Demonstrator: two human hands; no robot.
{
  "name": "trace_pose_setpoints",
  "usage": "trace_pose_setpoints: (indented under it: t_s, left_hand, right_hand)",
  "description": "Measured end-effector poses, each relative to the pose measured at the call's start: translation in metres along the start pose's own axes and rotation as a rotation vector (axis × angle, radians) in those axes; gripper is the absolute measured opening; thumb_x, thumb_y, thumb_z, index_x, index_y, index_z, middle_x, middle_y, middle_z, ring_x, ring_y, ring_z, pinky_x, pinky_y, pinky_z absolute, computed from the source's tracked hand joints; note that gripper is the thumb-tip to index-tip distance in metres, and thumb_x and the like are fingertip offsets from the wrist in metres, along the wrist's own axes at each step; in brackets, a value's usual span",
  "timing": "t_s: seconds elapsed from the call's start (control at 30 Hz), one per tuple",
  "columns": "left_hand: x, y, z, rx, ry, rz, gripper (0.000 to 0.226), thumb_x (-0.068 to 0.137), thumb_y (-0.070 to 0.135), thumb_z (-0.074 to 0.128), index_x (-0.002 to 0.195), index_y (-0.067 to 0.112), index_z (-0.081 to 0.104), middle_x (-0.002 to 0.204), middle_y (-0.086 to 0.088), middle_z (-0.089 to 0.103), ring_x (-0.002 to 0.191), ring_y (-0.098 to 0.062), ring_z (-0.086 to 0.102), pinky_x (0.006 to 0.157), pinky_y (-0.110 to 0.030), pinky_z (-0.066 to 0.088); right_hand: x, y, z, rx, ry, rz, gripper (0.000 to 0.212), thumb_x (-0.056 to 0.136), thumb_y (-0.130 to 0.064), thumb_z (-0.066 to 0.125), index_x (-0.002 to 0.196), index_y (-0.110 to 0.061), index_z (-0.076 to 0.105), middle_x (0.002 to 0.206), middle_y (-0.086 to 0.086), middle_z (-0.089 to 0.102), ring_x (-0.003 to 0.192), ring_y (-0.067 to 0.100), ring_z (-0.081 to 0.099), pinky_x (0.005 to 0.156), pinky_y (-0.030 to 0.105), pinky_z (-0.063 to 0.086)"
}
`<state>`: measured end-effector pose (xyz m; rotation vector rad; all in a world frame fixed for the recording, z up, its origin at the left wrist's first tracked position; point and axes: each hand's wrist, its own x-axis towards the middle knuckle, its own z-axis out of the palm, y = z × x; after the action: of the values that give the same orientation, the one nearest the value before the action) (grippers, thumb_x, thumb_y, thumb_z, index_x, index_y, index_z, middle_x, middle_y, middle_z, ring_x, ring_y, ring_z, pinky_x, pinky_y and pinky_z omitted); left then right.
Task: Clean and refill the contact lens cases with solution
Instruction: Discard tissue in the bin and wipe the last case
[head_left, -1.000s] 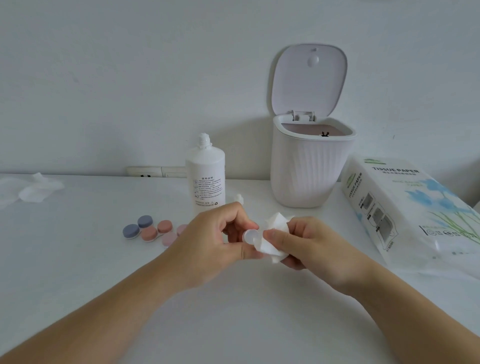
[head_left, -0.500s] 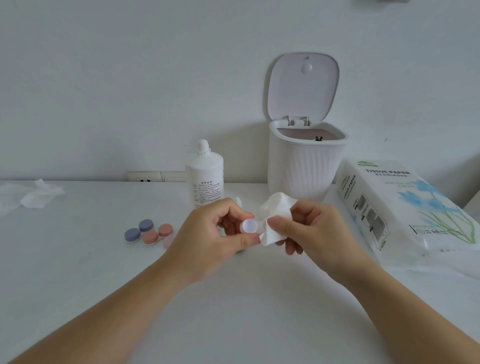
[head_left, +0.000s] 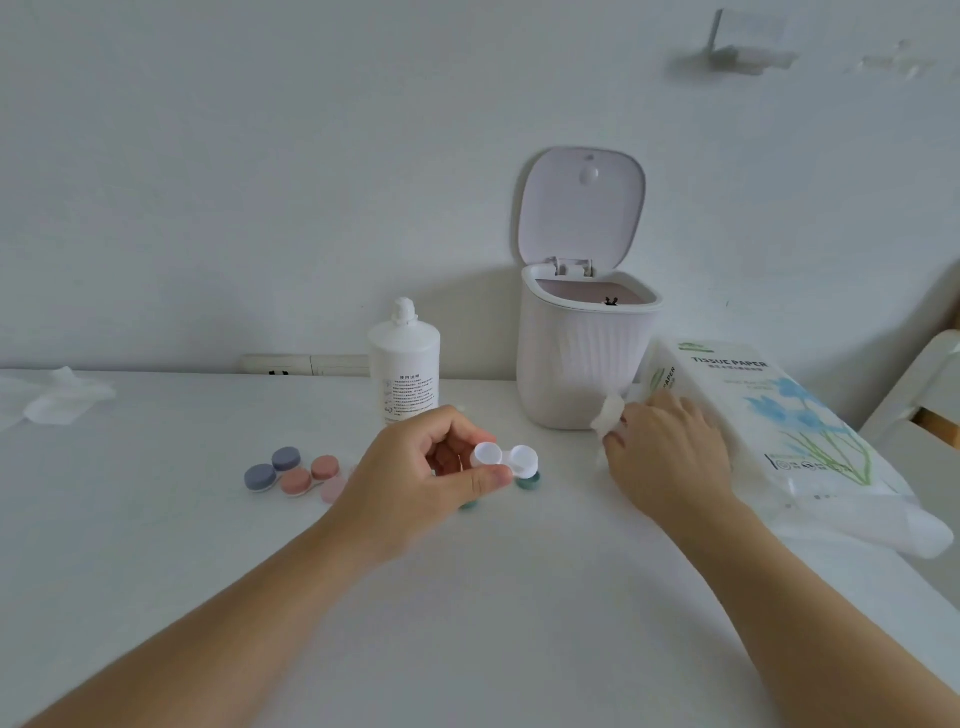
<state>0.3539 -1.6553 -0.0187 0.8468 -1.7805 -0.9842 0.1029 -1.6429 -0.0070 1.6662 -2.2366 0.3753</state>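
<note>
My left hand (head_left: 426, 475) pinches a white, uncapped contact lens case (head_left: 506, 460) just above the table, both cups facing up. Under it lie two green caps (head_left: 529, 482), partly hidden. My right hand (head_left: 670, 452) holds a crumpled white tissue (head_left: 609, 415) close to the front of the open white bin (head_left: 582, 364). The white solution bottle (head_left: 405, 364) stands upright behind my left hand. Left of that hand sit capped cases: a blue-grey one (head_left: 272, 469), a salmon one (head_left: 310, 475) and a pale pink one (head_left: 335, 488), half hidden.
A tissue paper pack (head_left: 769, 431) lies at the right, touching my right hand. A used tissue (head_left: 57, 400) lies at the far left of the white table (head_left: 467, 623). A wall socket strip (head_left: 304, 365) runs behind the bottle.
My right hand has pulled the tissue away from the case and moved right towards the bin. My left hand has kept the case and lowered it slightly.
</note>
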Motion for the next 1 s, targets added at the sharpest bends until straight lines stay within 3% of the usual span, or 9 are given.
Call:
trace_pose_setpoints:
  t_s: [0.1, 0.17, 0.3, 0.37, 0.43, 0.5, 0.6, 0.77, 1.0]
  left_hand:
    - [-0.001, -0.001, 0.0, 0.005, -0.006, -0.008, 0.023, 0.07, 0.04, 0.087, 0.084, 0.031, 0.071, 0.078, -0.002, 0.069, 0.062, -0.007, 0.055, 0.059, -0.02, 0.046]
    - [0.0, -0.001, -0.001, 0.01, 0.013, -0.019, 0.023, 0.071, 0.039, 0.088, 0.085, 0.032, 0.071, 0.079, -0.002, 0.07, 0.063, -0.008, 0.055, 0.06, -0.023, 0.046]
    - [0.003, -0.002, -0.002, 0.008, 0.046, -0.012, 0.034, 0.063, 0.057, 0.081, 0.087, 0.036, 0.071, 0.073, 0.008, 0.068, 0.061, -0.007, 0.054, 0.058, -0.021, 0.046]
    - [0.005, -0.002, -0.004, 0.023, 0.054, -0.002, 0.034, 0.063, 0.057, 0.08, 0.088, 0.037, 0.072, 0.07, 0.014, 0.066, 0.059, -0.004, 0.052, 0.057, -0.016, 0.044]
    - [0.006, -0.003, -0.005, 0.036, 0.058, 0.001, 0.033, 0.063, 0.057, 0.081, 0.088, 0.037, 0.072, 0.07, 0.016, 0.065, 0.058, -0.003, 0.052, 0.057, -0.014, 0.044]
    - [0.007, -0.003, -0.006, 0.041, 0.06, -0.004, 0.033, 0.062, 0.057, 0.081, 0.087, 0.038, 0.073, 0.07, 0.013, 0.066, 0.059, -0.004, 0.053, 0.057, -0.016, 0.045]
    - [0.007, -0.003, -0.007, 0.05, 0.058, -0.02, 0.034, 0.059, 0.057, 0.082, 0.084, 0.036, 0.074, 0.074, 0.006, 0.07, 0.061, -0.005, 0.055, 0.058, -0.018, 0.046]
    - [0.005, -0.002, -0.005, 0.078, 0.034, -0.009, 0.023, 0.067, 0.041, 0.092, 0.082, 0.033, 0.076, 0.076, 0.003, 0.074, 0.068, -0.022, 0.065, 0.06, -0.021, 0.05]
    - [0.001, 0.002, -0.001, 0.176, 0.069, 0.071, 0.029, 0.064, 0.046, 0.083, 0.088, 0.032, 0.076, 0.075, 0.011, 0.072, 0.063, -0.01, 0.062, 0.062, -0.013, 0.048]
  right_hand:
    - [-0.002, -0.006, -0.005, 0.002, -0.094, 0.011, 0.043, 0.086, -0.017, 0.053, 0.128, -0.019, 0.046, 0.122, 0.008, 0.054, 0.111, 0.031, 0.051, 0.086, 0.036, 0.04]
    - [-0.006, -0.011, -0.01, 0.023, -0.037, -0.035, 0.066, 0.08, -0.013, 0.053, 0.143, -0.022, 0.034, 0.131, 0.006, 0.048, 0.115, 0.032, 0.048, 0.094, 0.038, 0.041]
    - [-0.018, -0.019, -0.02, 0.295, 0.281, -0.334, 0.048, 0.077, -0.005, 0.057, 0.123, -0.015, 0.066, 0.113, 0.005, 0.06, 0.098, 0.032, 0.055, 0.084, 0.038, 0.045]
    - [-0.021, -0.021, -0.026, 0.62, 0.117, -0.437, 0.037, 0.084, -0.014, 0.056, 0.117, -0.021, 0.069, 0.104, -0.009, 0.062, 0.092, 0.017, 0.059, 0.081, 0.028, 0.048]
    - [-0.02, -0.024, -0.028, 0.887, -0.236, -0.438, 0.031, 0.088, -0.031, 0.061, 0.118, -0.031, 0.068, 0.097, -0.017, 0.064, 0.087, 0.009, 0.063, 0.078, 0.018, 0.05]
    - [-0.016, -0.027, -0.027, 0.994, -0.442, -0.436, 0.03, 0.085, -0.041, 0.069, 0.115, -0.035, 0.07, 0.092, -0.011, 0.07, 0.081, 0.01, 0.066, 0.08, 0.026, 0.055]
    - [-0.012, -0.03, -0.021, 1.146, -0.486, -0.426, 0.018, 0.085, -0.032, 0.077, 0.104, -0.031, 0.076, 0.085, 0.005, 0.074, 0.077, 0.015, 0.067, 0.082, 0.039, 0.057]
    - [-0.017, -0.028, -0.011, 1.336, -0.539, -0.36, 0.02, 0.085, -0.018, 0.081, 0.104, -0.024, 0.078, 0.095, 0.005, 0.078, 0.087, 0.015, 0.071, 0.089, 0.037, 0.058]
    - [-0.026, -0.028, -0.008, 1.43, -0.571, -0.28, 0.016, 0.086, -0.013, 0.079, 0.101, -0.015, 0.079, 0.091, 0.017, 0.076, 0.082, 0.019, 0.071, 0.087, 0.033, 0.058]
